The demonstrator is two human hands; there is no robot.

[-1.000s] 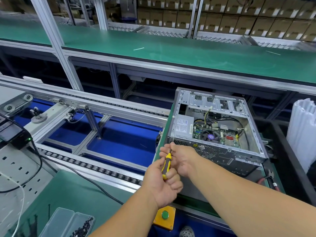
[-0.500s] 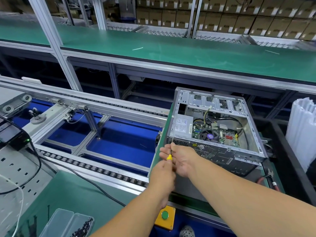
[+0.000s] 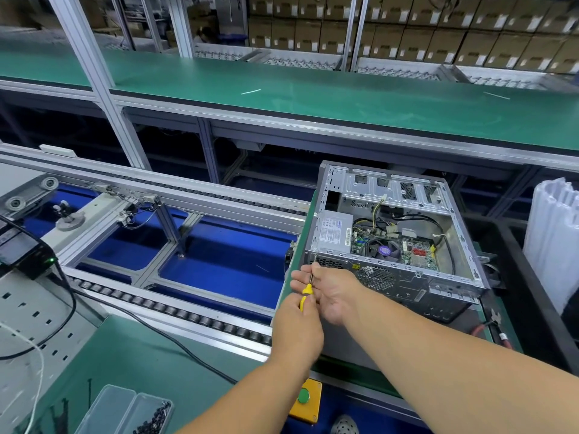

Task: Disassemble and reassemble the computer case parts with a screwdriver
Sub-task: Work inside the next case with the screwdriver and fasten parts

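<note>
The open computer case [image 3: 391, 239] lies on its side on the green desk [image 3: 291, 286], its near left corner facing the person. The right hand [image 3: 332, 292] pinches the screwdriver [image 3: 306, 292] shaft near that corner, and the left hand [image 3: 297, 327] grips its yellow handle.

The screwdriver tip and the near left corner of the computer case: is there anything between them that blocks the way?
Nothing visible does. The screwdriver shaft runs straight up to the computer case corner. The right hand only steadies the shaft from the side, and the left hand grips the handle below. Whether the tip already touches a screw cannot be told.
</note>
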